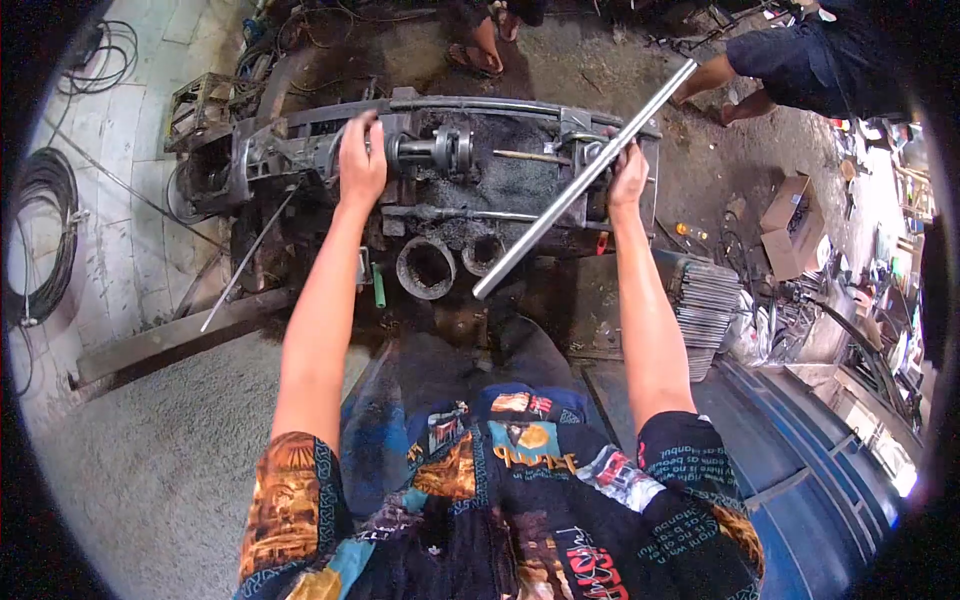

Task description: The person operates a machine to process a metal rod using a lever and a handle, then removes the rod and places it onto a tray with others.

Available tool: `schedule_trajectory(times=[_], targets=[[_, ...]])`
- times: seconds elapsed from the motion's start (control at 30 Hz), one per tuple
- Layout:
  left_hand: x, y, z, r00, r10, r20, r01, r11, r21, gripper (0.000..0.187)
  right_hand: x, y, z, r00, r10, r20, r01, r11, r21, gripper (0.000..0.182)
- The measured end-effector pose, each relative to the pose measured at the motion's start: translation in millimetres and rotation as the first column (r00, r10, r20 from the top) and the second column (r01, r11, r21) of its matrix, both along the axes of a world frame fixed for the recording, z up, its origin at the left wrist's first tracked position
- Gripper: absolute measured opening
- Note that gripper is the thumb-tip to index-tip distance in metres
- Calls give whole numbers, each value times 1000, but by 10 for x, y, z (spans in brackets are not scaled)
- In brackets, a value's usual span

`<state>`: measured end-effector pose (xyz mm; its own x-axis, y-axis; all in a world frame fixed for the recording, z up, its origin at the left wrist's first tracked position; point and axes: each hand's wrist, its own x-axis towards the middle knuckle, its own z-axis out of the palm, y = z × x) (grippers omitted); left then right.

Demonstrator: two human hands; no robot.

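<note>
A long, shiny metal rod (585, 180) slants over the right part of a lathe-like machine (480, 105). My right hand (628, 178) is wrapped round the rod, above the middle of its length. Over the machine's left part is my left hand (362, 165), slightly blurred, its thumb and fingers apart, with nothing visible in it; contact with the machine is unclear. Right of that hand sits a round chuck-like part (453, 150) on a shaft. A thin rod (530, 156) lies beyond it. Dark metal shavings (510, 185) cover the machine's bed.
Two metal rings (426, 268) and a green tube (379, 286) are at the machine's near side. Stacked metal plates (705, 300) and a cardboard box (792, 228) stand to the right. Coiled cable (45, 240) hangs at far left. Other people's legs (484, 40) show beyond the machine.
</note>
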<state>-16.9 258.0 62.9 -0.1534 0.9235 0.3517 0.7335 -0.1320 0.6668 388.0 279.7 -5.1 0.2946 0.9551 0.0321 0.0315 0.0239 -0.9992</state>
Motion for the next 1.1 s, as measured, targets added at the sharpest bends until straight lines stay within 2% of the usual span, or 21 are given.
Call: schedule_trajectory(times=[0.03, 0.1, 0.2, 0.27, 0.33, 0.4, 0.47, 0.57, 0.6, 0.63, 0.83, 0.87, 0.93, 1.1], targets=[[47, 169, -35, 999, -29, 29, 29, 1000, 1, 31, -8, 51, -7, 1000, 0, 5, 0, 1000, -8, 34], [81, 399, -219, 997, -55, 60, 56, 998, -5, 33, -135, 135, 91, 969, 66, -237, -77, 996, -39, 36], [140, 506, -406, 995, -26, 100, 35, 996, -88, 37, -150, 242, 236, 932, 177, -316, -229, 964, -136, 36], [145, 516, -454, 990, -79, 120, 95, 986, -134, 40, -130, 277, 268, 936, 217, -277, -274, 943, -188, 38], [95, 508, -506, 986, -85, 143, 99, 990, -98, 41, -159, 273, 275, 924, 300, -236, -342, 925, -164, 41], [104, 440, -451, 986, -102, 132, 110, 992, -59, 41, -195, 259, 321, 923, 287, -258, -342, 917, -207, 42], [159, 441, -463, 988, -65, 139, 72, 996, -51, 41, -221, 252, 350, 892, 226, -392, -345, 900, -265, 42], [114, 454, -515, 986, -48, 160, 61, 995, -76, 42, -270, 283, 314, 906, 274, -323, -360, 900, -247, 44], [113, 454, -520, 992, -43, 118, 55, 994, -92, 43, -291, 285, 313, 912, 301, -279, -370, 896, -246, 45], [108, 454, -523, 996, -39, 77, 47, 993, -108, 44, -317, 295, 301, 911, 301, -281, -372, 894, -248, 45], [122, 449, -511, 992, -42, 115, 57, 989, -136, 44, -468, 276, 311, 917, 265, -298, -344, 904, -253, 43], [138, 450, -496, 992, -42, 116, 58, 989, -139, 44, -477, 294, 280, 924, 294, -245, -358, 890, -281, 42], [160, 447, -468, 992, -39, 117, 57, 986, -160, 45, -487, 289, 222, 917, 282, -281, -348, 911, -220, 41], [201, 467, -399, 993, -78, 93, 93, 982, -164, 46, -512, 298, 263, 908, 301, -292, -367, 907, -207, 39]])
